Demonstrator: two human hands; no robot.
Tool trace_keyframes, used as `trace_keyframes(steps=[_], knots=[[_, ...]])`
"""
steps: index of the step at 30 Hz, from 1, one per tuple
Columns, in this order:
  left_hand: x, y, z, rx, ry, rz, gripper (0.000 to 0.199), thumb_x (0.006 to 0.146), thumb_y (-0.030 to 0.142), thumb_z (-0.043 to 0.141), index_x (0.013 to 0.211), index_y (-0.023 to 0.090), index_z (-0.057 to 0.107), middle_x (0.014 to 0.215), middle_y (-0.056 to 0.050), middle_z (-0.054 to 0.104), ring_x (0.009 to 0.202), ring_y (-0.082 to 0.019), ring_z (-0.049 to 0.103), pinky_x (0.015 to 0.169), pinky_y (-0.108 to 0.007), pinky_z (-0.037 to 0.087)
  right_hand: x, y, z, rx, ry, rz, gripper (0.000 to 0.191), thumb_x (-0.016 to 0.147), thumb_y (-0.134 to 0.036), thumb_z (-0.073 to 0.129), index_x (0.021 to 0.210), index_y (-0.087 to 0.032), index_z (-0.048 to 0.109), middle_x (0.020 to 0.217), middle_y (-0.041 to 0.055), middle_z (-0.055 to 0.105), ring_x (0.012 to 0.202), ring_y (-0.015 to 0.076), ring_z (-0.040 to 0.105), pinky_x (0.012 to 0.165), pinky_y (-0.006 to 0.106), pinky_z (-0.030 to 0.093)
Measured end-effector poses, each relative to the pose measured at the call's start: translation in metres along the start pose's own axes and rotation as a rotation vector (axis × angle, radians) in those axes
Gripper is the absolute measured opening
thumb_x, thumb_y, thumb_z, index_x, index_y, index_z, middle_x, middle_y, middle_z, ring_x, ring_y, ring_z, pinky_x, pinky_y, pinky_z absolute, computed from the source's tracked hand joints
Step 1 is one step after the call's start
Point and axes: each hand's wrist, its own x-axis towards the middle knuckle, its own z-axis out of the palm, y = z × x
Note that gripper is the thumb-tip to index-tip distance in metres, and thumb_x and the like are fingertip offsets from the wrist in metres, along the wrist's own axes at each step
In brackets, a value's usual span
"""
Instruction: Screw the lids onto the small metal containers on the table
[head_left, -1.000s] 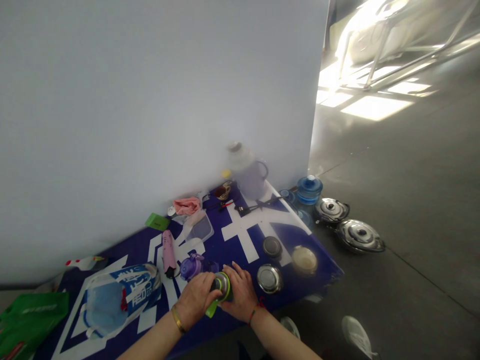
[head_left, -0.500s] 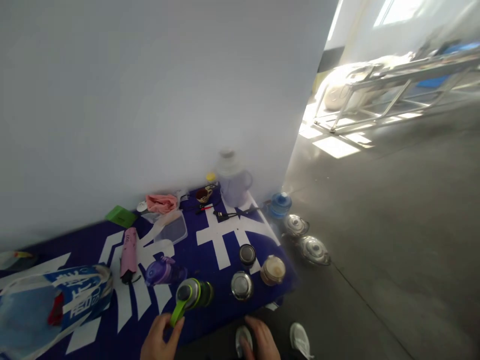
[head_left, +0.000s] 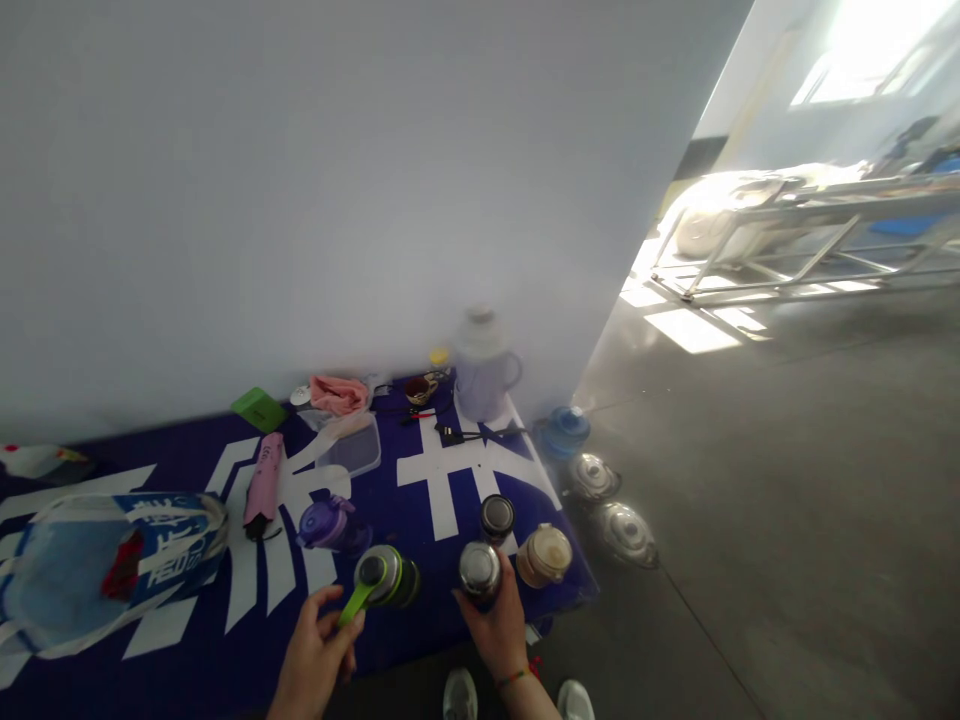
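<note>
A dark bottle with a green and silver lid (head_left: 386, 578) stands on the blue and white banner (head_left: 450, 470) near its front edge. My left hand (head_left: 315, 655) pinches the lid's green strap. My right hand (head_left: 499, 625) is wrapped around a silver-topped flask (head_left: 480, 570) just right of the bottle. A black-lidded cup (head_left: 496, 517) and a beige-lidded jar (head_left: 545, 553) stand close by the flask. A purple bottle (head_left: 328, 524) lies left of the green-lidded one.
On the banner lie a blue and white bag (head_left: 97, 565), a pink umbrella (head_left: 262, 485), a clear box (head_left: 352, 450), a pink cloth (head_left: 337, 393) and a lavender thermos jug (head_left: 480, 365). Two steel pot lids (head_left: 611, 505) and a blue jug (head_left: 564, 432) sit on the concrete floor. A white wall (head_left: 337, 180) stands behind.
My right hand has come up from near my shoes and closed around the silver-topped flask. My left hand stays on the green strap. The view has swung slightly right.
</note>
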Motion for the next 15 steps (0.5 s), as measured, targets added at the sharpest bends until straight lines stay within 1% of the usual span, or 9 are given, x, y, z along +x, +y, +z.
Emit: trace_keyframes(steps=[3, 5, 7, 9, 10, 11, 12, 13, 15], knots=[[-0.004, 0.009, 0.005, -0.109, 0.007, 0.025, 0.091, 0.061, 0.063, 0.079, 0.13, 0.022, 0.037, 0.062, 0.006, 0.059, 0.049, -0.017, 0.055, 0.047, -0.026, 0.044, -0.004, 0.004, -0.002, -0.026, 0.017, 0.025, 0.073, 0.079, -0.048, 0.065, 0.138, -0.019, 0.034, 0.135, 0.018, 0.052, 0.13, 0.0363, 0.049, 0.112, 0.059, 0.041], [-0.005, 0.013, 0.005, -0.138, -0.048, 0.006, 0.091, 0.064, 0.062, 0.078, 0.135, 0.023, 0.038, 0.066, 0.004, 0.061, 0.053, -0.019, 0.06, 0.051, -0.03, 0.049, -0.009, 0.003, -0.006, -0.023, 0.012, 0.035, 0.074, 0.076, -0.048, 0.065, 0.137, -0.02, 0.033, 0.133, 0.0177, 0.054, 0.128, 0.0363, 0.051, 0.11, 0.059, 0.043], [-0.005, 0.013, 0.003, -0.152, -0.146, -0.013, 0.079, 0.068, 0.062, 0.076, 0.13, 0.022, 0.048, 0.072, 0.0, 0.065, 0.064, -0.022, 0.066, 0.061, -0.036, 0.057, -0.014, -0.002, -0.013, -0.009, -0.002, 0.042, 0.075, 0.075, -0.048, 0.067, 0.137, -0.021, 0.033, 0.132, 0.0162, 0.056, 0.126, 0.0355, 0.054, 0.108, 0.057, 0.046], [-0.002, 0.01, 0.001, -0.143, -0.274, -0.021, 0.059, 0.072, 0.058, 0.075, 0.114, 0.018, 0.062, 0.083, -0.006, 0.07, 0.082, -0.026, 0.07, 0.082, -0.043, 0.059, -0.018, -0.014, -0.023, -0.001, -0.019, 0.051, 0.074, 0.074, -0.048, 0.068, 0.135, -0.022, 0.035, 0.131, 0.015, 0.058, 0.124, 0.035, 0.055, 0.107, 0.057, 0.048], [0.0, 0.007, 0.001, -0.138, -0.346, -0.013, 0.052, 0.074, 0.055, 0.075, 0.107, 0.017, 0.067, 0.092, -0.009, 0.071, 0.094, -0.028, 0.07, 0.094, -0.045, 0.057, -0.019, -0.023, -0.03, 0.002, -0.028, 0.057, 0.074, 0.074, -0.048, 0.069, 0.135, -0.022, 0.036, 0.131, 0.0148, 0.058, 0.124, 0.0347, 0.056, 0.107, 0.056, 0.048], [0.003, 0.003, 0.002, -0.144, -0.412, 0.011, 0.047, 0.075, 0.053, 0.075, 0.104, 0.017, 0.069, 0.103, -0.011, 0.071, 0.106, -0.03, 0.068, 0.105, -0.046, 0.051, -0.019, -0.034, -0.037, 0.008, -0.039, 0.061, 0.074, 0.074, -0.048, 0.07, 0.135, -0.021, 0.037, 0.131, 0.0146, 0.059, 0.123, 0.0343, 0.056, 0.106, 0.055, 0.049], [0.005, -0.001, 0.004, -0.164, -0.466, 0.051, 0.046, 0.075, 0.052, 0.076, 0.106, 0.018, 0.07, 0.116, -0.012, 0.068, 0.118, -0.031, 0.063, 0.113, -0.046, 0.045, -0.018, -0.046, -0.045, 0.018, -0.058, 0.064, 0.074, 0.074, -0.048, 0.071, 0.134, -0.021, 0.038, 0.13, 0.0141, 0.06, 0.122, 0.0336, 0.057, 0.105, 0.053, 0.05], [0.007, -0.006, 0.008, -0.188, -0.508, 0.104, 0.051, 0.074, 0.051, 0.078, 0.112, 0.02, 0.069, 0.128, -0.013, 0.063, 0.128, -0.032, 0.057, 0.119, -0.047, 0.039, -0.016, -0.059, -0.054, 0.03, -0.079, 0.062, 0.074, 0.073, -0.047, 0.072, 0.134, -0.021, 0.039, 0.129, 0.0132, 0.061, 0.121, 0.0325, 0.058, 0.104, 0.051, 0.051], [0.01, -0.015, 0.017, -0.197, -0.561, 0.211, 0.071, 0.071, 0.055, 0.081, 0.131, 0.025, 0.059, 0.147, -0.013, 0.048, 0.143, -0.033, 0.041, 0.125, -0.048, 0.028, -0.009, -0.087, -0.07, 0.044, -0.123, 0.037, 0.075, 0.071, -0.046, 0.075, 0.133, -0.022, 0.041, 0.125, 0.0106, 0.063, 0.116, 0.0302, 0.061, 0.102, 0.046, 0.054]])
